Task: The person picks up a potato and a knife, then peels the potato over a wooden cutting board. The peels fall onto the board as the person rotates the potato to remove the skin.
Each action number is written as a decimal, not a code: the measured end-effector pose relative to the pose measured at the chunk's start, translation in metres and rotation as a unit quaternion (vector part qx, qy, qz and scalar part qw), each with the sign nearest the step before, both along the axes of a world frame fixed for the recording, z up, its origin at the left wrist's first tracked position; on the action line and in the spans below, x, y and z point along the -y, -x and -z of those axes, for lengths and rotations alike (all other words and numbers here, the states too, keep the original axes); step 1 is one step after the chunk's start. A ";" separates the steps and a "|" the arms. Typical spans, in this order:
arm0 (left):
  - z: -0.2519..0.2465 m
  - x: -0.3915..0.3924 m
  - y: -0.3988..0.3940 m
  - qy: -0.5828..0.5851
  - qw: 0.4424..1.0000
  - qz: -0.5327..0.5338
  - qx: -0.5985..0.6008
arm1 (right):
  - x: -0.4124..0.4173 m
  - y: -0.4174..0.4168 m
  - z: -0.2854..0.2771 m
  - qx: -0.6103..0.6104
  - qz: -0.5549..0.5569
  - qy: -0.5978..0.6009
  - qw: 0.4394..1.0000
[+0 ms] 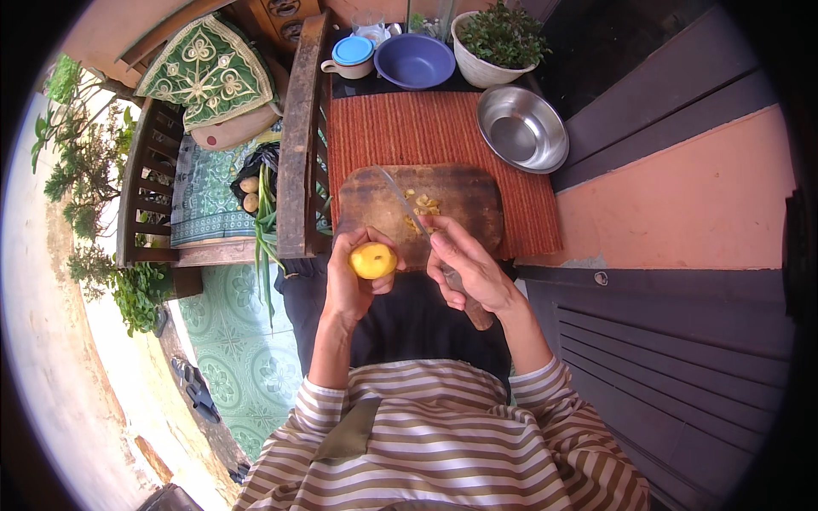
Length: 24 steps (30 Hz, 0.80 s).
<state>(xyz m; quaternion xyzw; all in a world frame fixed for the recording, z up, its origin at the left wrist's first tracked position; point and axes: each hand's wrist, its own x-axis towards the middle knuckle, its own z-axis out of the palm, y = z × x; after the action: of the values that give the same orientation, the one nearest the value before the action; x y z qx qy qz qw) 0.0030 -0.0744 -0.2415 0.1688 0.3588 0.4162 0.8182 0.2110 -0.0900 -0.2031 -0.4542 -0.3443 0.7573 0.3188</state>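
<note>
A peeled yellow potato (373, 260) with a small dark spot rests in my left hand (349, 274), whose fingers curl around it. In my right hand (470, 268) is a knife (401, 199), its wooden handle running down under the palm and its blade pointing up and to the left. The blade passes over a worn wooden cutting board (364, 191). Small yellowish peelings (427, 204) lie on the board, close to the blade. Both hands are at the board's near edge, apart from each other.
A red-orange woven mat (409, 128) lies under the board. Behind stand a steel bowl (523, 129), a blue plastic bowl (414, 62), a lidded mug (352, 56) and a potted plant (498, 38). Left, past a wooden armrest (300, 140), unpeeled potatoes (250, 193) and green onions (263, 236) lie on a bench.
</note>
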 end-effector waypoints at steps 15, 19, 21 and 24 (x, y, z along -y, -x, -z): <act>-0.025 0.006 -0.013 -0.087 0.991 -0.048 -0.095 | 0.034 0.019 -0.048 0.198 -0.063 -0.330 0.921; -0.023 0.004 -0.005 -0.093 0.991 0.017 -0.095 | 0.029 0.010 -0.061 0.225 -0.127 -0.303 0.917; -0.019 0.004 -0.001 -0.082 0.993 0.046 -0.072 | 0.029 0.010 -0.057 0.216 -0.113 -0.346 0.906; -0.022 0.005 -0.004 -0.090 0.992 0.046 -0.081 | 0.030 0.007 -0.059 0.202 -0.134 -0.321 0.916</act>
<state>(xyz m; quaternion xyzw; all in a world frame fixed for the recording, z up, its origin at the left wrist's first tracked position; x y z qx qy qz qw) 0.0066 -0.0796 -0.2199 0.2909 0.3768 0.3937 0.7864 0.2036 -0.1195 -0.1438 -0.4205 -0.6835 0.5337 0.2670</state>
